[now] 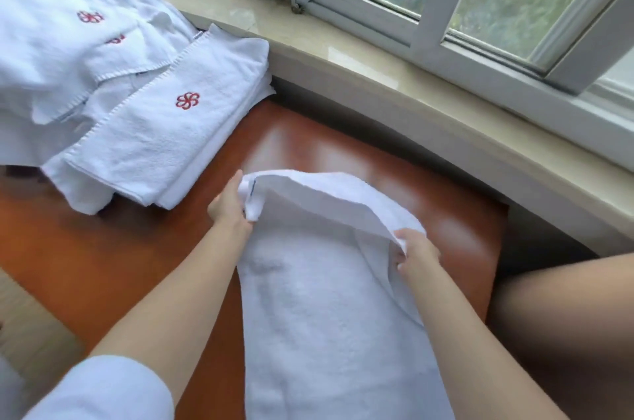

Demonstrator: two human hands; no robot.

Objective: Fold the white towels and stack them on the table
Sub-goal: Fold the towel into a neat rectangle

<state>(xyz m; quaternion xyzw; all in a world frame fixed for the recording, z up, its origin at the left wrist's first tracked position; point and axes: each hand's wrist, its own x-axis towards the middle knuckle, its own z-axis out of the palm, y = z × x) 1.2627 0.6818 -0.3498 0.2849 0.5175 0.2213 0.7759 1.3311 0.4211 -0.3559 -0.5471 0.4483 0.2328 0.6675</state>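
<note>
A long white towel (pixel 329 310) lies lengthwise on the reddish-brown table (pixel 113 248), running toward me. Its far end is lifted off the table and curls back over the rest. My left hand (pixel 230 210) pinches the far left corner of that raised end. My right hand (pixel 417 256) grips the far right corner, lower and closer to me. At the table's far left lies a loose pile of white towels (pixel 154 131) with red flower logos, the top ones roughly folded and overlapping.
A beige stone windowsill (pixel 394 69) curves along the table's far and right sides, with white window frames (pixel 429 18) above it. The table's right edge ends near a dark gap (pixel 542 248). My bare leg (pixel 566 316) is at the lower right.
</note>
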